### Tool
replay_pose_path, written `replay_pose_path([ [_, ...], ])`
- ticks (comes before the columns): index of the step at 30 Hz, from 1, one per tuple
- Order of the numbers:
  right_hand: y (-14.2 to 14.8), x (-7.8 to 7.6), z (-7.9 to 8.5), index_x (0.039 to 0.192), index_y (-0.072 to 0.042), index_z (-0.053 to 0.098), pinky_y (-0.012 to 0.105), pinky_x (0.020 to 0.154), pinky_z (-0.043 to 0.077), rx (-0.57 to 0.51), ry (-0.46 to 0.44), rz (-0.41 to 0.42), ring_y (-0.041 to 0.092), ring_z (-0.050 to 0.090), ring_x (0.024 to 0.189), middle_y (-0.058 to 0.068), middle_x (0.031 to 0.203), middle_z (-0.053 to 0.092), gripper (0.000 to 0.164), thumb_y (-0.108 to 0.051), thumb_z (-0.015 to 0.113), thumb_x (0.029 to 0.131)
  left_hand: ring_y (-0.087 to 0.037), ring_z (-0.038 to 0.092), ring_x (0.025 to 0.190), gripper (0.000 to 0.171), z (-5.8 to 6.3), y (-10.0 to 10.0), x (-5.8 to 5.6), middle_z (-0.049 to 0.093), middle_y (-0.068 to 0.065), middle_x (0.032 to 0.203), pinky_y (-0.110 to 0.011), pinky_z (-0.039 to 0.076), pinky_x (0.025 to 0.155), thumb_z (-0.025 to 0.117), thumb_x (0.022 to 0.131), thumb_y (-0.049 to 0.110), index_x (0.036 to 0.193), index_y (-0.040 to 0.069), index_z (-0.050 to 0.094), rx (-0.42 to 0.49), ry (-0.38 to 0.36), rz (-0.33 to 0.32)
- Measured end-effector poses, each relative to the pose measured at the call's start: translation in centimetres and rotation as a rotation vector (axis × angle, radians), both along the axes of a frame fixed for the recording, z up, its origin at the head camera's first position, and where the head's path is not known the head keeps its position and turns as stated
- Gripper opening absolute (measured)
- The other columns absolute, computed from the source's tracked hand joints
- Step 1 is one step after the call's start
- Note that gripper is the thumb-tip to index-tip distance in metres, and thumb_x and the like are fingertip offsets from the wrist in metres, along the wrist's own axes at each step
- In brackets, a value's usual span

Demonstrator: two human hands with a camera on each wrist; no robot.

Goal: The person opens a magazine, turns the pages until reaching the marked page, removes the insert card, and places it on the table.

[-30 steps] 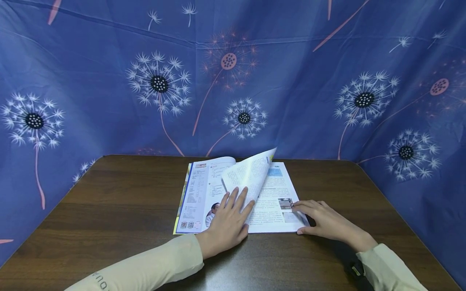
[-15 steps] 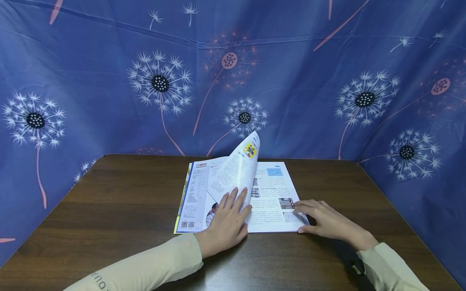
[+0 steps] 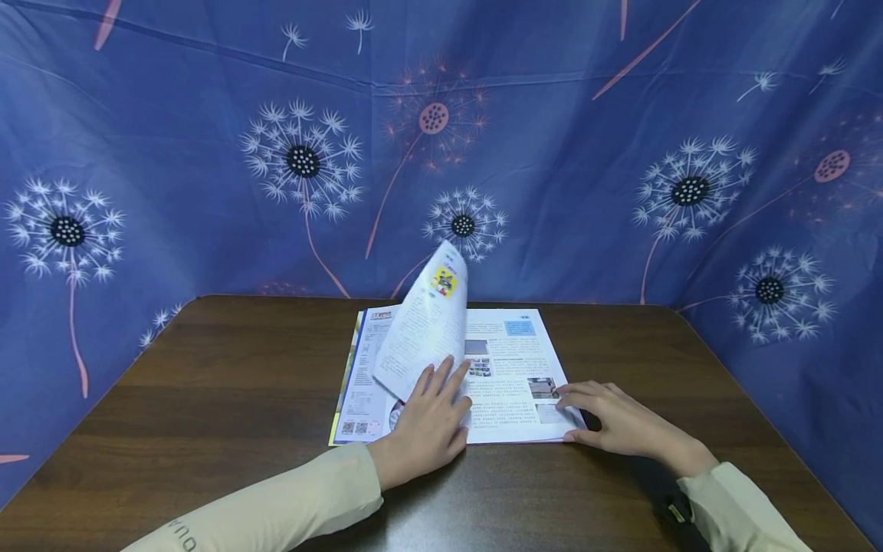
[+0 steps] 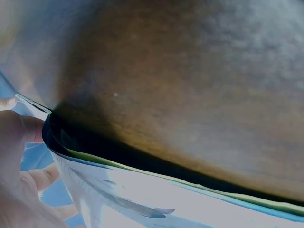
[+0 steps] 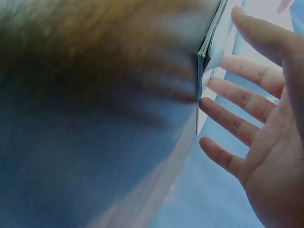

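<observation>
An open magazine lies on the table, with printed text and small photos on its right page. One leaf stands up curled from the spine, its far corner leaning left over the left page. My left hand rests on the lower middle with fingers extended, touching the foot of that leaf. In the left wrist view its thumb lies at the magazine's bent lower edge by the spine. At the lower right corner my right hand touches the page edge; its fingers are spread and loosely straight in the right wrist view.
The brown wooden table stretches out on both sides of the magazine. Behind it hangs a blue cloth with a dandelion print. A small dark device sits under the right sleeve.
The raised leaf has swung from right to left, uncovering more of the right page and covering part of the left one. Both hands have stayed almost in place.
</observation>
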State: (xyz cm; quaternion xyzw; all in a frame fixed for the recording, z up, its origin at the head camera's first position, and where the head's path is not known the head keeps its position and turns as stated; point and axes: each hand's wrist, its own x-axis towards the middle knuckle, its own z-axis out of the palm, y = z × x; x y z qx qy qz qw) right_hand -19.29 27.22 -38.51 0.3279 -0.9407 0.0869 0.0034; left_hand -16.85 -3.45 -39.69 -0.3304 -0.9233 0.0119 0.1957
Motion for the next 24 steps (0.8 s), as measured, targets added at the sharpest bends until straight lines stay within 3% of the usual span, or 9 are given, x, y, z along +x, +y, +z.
replay_pose_path([
  [4,0.01,0.06,0.11,0.106,-0.019,0.064,0.049,0.086,0.041,0.007,-0.011,-0.008,0.028,0.053,0.113,0.005,0.121,0.059,0.037,-0.039,0.07,0.075,-0.037,0.03,0.133,0.026,-0.06,-0.13,0.05,0.037,-0.015,0.142,-0.052,0.027,0.105,0.059,0.079,0.037,0.094,0.016,0.063,-0.008,-0.01,0.013],
  [13,0.02,-0.02,0.12,0.105,-0.019,0.065,0.048,0.085,0.042,-0.012,0.001,0.008,0.026,0.055,0.11,0.005,0.119,0.061,0.032,-0.031,0.071,0.076,-0.032,0.048,0.118,0.033,-0.14,-0.27,0.13,0.054,-0.011,0.127,-0.047,0.037,0.097,0.058,0.082,0.039,0.104,0.014,0.063,0.005,-0.07,0.041],
  [24,0.1,-0.18,-0.09,0.104,-0.015,0.067,0.048,0.087,0.042,-0.018,0.036,-0.014,0.026,0.056,0.109,0.004,0.114,0.064,0.028,-0.017,0.066,0.076,-0.036,0.048,0.119,0.046,-0.27,-0.21,0.18,0.054,-0.013,0.127,-0.048,0.038,0.097,0.053,0.086,0.049,0.113,0.013,0.059,-0.003,-0.15,0.037],
])
